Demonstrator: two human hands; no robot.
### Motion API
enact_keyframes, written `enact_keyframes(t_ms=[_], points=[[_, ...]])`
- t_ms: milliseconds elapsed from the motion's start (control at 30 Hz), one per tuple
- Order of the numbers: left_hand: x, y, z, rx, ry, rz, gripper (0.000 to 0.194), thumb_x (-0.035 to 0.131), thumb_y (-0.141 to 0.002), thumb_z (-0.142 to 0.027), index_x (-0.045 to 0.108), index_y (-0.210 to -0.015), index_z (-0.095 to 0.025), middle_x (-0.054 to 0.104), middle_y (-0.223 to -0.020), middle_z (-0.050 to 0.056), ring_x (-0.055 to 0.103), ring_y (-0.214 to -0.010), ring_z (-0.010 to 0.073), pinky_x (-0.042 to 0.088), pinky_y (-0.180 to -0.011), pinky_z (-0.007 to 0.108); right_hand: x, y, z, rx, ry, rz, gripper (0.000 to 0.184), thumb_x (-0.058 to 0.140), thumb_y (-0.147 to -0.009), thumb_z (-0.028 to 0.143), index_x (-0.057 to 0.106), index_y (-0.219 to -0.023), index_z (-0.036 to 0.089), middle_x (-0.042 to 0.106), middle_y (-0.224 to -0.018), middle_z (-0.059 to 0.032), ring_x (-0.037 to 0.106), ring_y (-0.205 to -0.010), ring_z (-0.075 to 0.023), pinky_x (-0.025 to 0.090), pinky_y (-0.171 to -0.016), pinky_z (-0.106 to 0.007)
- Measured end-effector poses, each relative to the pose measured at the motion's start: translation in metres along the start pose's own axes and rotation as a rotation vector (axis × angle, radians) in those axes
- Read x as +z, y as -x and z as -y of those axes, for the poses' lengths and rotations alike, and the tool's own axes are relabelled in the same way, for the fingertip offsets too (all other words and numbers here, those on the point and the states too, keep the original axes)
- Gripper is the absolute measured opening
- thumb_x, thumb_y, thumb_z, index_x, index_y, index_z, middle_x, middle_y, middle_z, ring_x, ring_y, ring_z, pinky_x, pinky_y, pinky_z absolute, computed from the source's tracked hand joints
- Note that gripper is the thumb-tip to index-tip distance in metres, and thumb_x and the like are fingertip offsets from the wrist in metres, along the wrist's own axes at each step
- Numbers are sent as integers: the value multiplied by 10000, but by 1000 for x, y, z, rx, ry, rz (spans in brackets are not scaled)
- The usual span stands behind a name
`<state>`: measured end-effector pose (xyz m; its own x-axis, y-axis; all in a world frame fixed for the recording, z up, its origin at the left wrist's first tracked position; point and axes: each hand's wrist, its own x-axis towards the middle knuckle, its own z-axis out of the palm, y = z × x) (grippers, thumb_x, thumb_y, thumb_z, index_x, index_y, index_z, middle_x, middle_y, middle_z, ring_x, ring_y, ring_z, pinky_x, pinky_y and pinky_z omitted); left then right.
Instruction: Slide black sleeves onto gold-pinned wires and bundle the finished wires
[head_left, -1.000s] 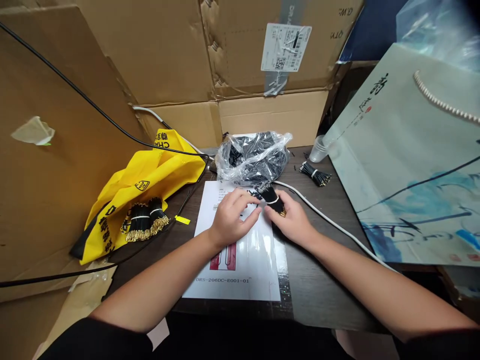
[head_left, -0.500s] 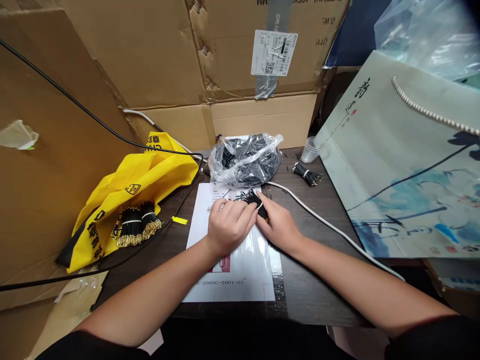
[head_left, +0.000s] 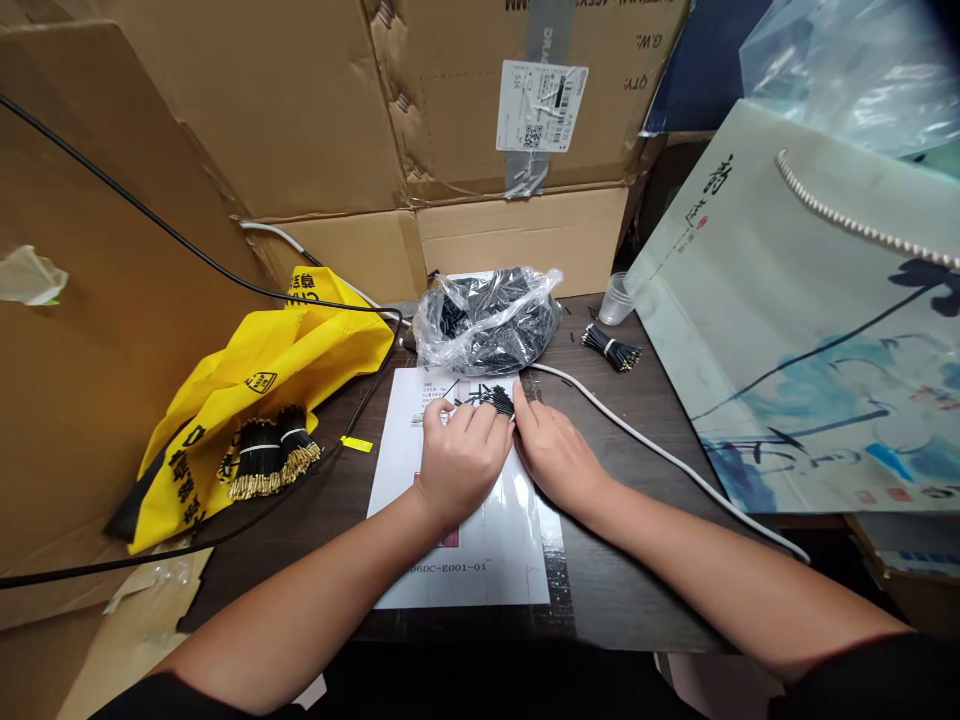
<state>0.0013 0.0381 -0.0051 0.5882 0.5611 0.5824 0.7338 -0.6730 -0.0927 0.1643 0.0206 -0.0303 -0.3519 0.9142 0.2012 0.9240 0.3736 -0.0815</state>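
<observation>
Between my hands, above the printed sheet, is a bundle of short black wires (head_left: 498, 400), partly covered by fingers. My left hand (head_left: 461, 455) is closed around its near side, fingers curled. A thin single black wire (head_left: 451, 388) sticks up by the left thumb; whether it is pinched there I cannot tell. My right hand (head_left: 559, 455) presses the bundle from the right, with the fingers together and their tips mostly hidden. The printed sheet (head_left: 495, 585) lies under both hands. Just beyond them sits a clear plastic bag (head_left: 487, 325) full of black wires.
Two tied wire bundles (head_left: 262, 460) with gold ends lie on a yellow bag (head_left: 247, 350) at left. Another tied bundle (head_left: 611, 348) rests near a clear plastic cup (head_left: 616, 300). A white cable (head_left: 645, 430) crosses the right side beside a large paper bag (head_left: 810, 330). Cardboard (head_left: 517, 235) stands behind.
The bundle between my hands has turned and sits lower in the grip, with less of it showing. Its white band and gold ends are now hidden. The view has shifted slightly.
</observation>
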Motion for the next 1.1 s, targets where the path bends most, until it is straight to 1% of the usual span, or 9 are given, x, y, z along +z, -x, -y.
enact_keyframes(t_ms=[200,300,400,467,600,733,833,967,1100], points=[[8,-3,1,2,-28,21,239,513,-919,-183,552,-683,-183,534,-653,30,478,-647,184,294,-749,414,-6,-3,4,-29,147,56,538,336,-940,48,280,-1467,-41,605,-914,-146,580,-805,-264,504,-736,-411],[8,-4,6,14,-10,36,217,516,-900,-177,559,-687,-180,540,-665,37,487,-663,190,295,-738,410,-9,-3,4,-48,179,77,528,337,-938,42,307,-1459,-39,606,-902,-142,582,-796,-262,497,-720,-406],[8,-6,13,-14,-20,45,195,516,-876,-165,557,-685,-177,547,-682,41,495,-672,189,312,-775,418,-12,-2,4,-56,207,109,512,333,-935,27,338,-1442,-40,607,-900,-145,585,-794,-265,487,-710,-402],[8,-6,17,-37,-27,48,192,518,-866,-164,550,-676,-175,543,-684,39,496,-669,187,323,-791,418,-13,-1,3,-47,214,126,473,334,-941,35,392,-1406,-25,608,-915,-152,587,-806,-270,479,-711,-402],[9,-6,22,-36,5,59,180,516,-858,-160,553,-683,-175,545,-696,43,502,-680,191,340,-793,414,-15,-2,1,-26,188,137,351,352,-954,66,517,-1262,32,603,-938,-153,579,-824,-275,458,-722,-400],[10,-6,28,-50,0,67,165,512,-861,-166,561,-703,-171,550,-714,50,508,-688,198,368,-805,426,-17,-1,-1,-33,177,133,315,375,-945,65,521,-1224,53,591,-924,-138,561,-814,-273,437,-721,-397],[12,-5,38,-88,-6,92,151,521,-845,-156,556,-698,-171,548,-719,58,518,-698,212,399,-804,429,-18,1,-4,-41,171,142,301,378,-938,56,527,-1199,60,583,-927,-137,548,-816,-274,425,-719,-393],[16,-3,52,-171,64,146,108,557,-778,-114,545,-693,-179,545,-737,58,528,-714,216,437,-717,366,-17,3,-11,-23,159,173,283,375,-930,41,547,-1152,77,582,-948,-143,537,-837,-278,419,-745,-395],[18,-1,54,-226,181,184,104,569,-767,-118,531,-698,-186,536,-744,32,523,-695,185,424,-654,319,-19,3,-18,-16,96,222,291,372,-938,42,546,-1167,84,583,-1002,-148,535,-892,-276,422,-804,-390]])
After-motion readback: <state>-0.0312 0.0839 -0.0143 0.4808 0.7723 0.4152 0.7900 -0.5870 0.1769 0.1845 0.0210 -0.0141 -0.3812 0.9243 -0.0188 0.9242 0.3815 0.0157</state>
